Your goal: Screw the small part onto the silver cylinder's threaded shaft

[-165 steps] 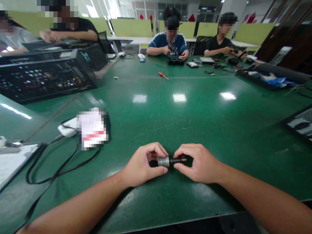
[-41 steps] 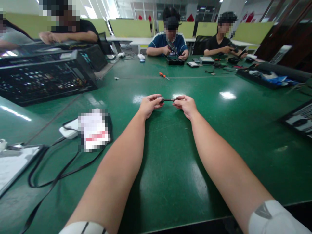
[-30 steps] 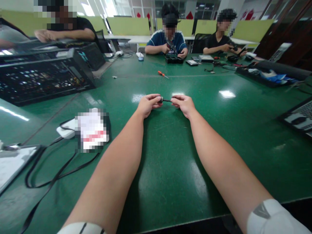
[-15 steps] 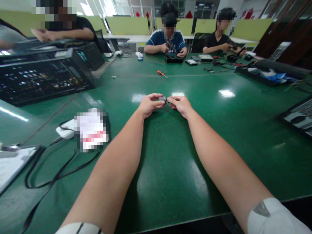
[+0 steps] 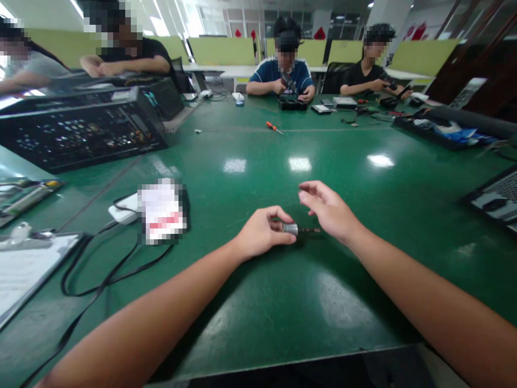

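A small motor [image 5: 290, 229], a silvery cylinder with a thin dark ridged shaft pointing right, lies sideways between the thumb and fingers of my left hand [image 5: 260, 233], which is closed on it just over the green table. Beyond the shaft's tip, to the upper right, is my right hand [image 5: 331, 213]. Its fingers are loosely curled, with thumb and forefinger slightly apart, and it does not touch the motor. Nothing I can make out is between those fingers.
To the left lie a badge [image 5: 163, 213] with a black lanyard, a white device [image 5: 124, 209] and a clipboard [image 5: 36, 269]. A black computer case [image 5: 92, 129] stands behind them. An orange screwdriver [image 5: 274, 127] lies farther off. Several people sit across the table.
Both hands have come nearer to me. My right hand has moved off the motor's end to the right, so the shaft now shows. My left hand still grips the motor.
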`<action>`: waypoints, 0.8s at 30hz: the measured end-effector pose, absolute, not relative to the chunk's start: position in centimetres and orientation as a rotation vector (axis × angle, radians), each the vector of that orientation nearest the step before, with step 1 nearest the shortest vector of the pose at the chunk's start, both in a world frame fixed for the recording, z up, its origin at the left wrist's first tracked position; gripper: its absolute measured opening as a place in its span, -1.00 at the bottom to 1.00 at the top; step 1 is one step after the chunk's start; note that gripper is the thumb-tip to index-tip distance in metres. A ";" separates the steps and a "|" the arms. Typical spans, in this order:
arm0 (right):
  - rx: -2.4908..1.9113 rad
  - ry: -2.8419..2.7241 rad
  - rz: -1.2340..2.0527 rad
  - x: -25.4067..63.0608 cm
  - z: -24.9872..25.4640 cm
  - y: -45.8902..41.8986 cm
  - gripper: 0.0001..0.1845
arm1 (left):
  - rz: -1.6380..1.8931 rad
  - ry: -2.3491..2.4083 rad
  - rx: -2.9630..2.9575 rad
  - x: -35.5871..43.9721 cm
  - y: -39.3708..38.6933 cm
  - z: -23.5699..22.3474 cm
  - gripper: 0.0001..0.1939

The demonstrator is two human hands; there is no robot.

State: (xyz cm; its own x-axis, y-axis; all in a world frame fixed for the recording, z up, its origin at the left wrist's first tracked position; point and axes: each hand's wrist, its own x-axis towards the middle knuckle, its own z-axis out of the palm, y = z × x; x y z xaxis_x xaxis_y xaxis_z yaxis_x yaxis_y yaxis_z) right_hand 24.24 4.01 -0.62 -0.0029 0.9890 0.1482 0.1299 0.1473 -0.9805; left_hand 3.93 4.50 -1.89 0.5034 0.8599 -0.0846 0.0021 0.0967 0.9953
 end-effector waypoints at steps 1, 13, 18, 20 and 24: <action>-1.177 -1.456 1.025 24.1 -0.2 2.1 -0.69 | 0.722 0.839 1.348 3.5 2.6 -1.6 -0.63; -1.004 -2.070 0.854 24.4 0.3 -3.7 -0.72 | 0.863 0.870 1.772 -0.1 -2.2 -0.6 -0.76; -1.038 -2.122 0.901 23.9 -0.5 -3.6 -0.74 | 0.901 0.893 1.780 -0.5 -2.0 -0.9 -0.76; -1.046 -2.101 0.904 23.8 -0.7 -3.7 -0.76 | 0.908 0.883 1.814 -0.5 -2.0 -0.9 -0.77; -1.063 -2.036 0.893 23.7 -0.8 -3.6 -0.82 | 0.883 0.882 1.885 -0.3 -1.9 -0.7 -0.78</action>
State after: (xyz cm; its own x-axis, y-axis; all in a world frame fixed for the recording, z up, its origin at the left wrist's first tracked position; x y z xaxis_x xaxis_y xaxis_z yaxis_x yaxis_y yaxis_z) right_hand 23.69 -3.60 -0.85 -0.4482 0.8611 0.2399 0.4069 0.4355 -0.8029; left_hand -0.32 -1.92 -0.70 0.5010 0.8338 0.2320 0.2313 -0.3874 0.8924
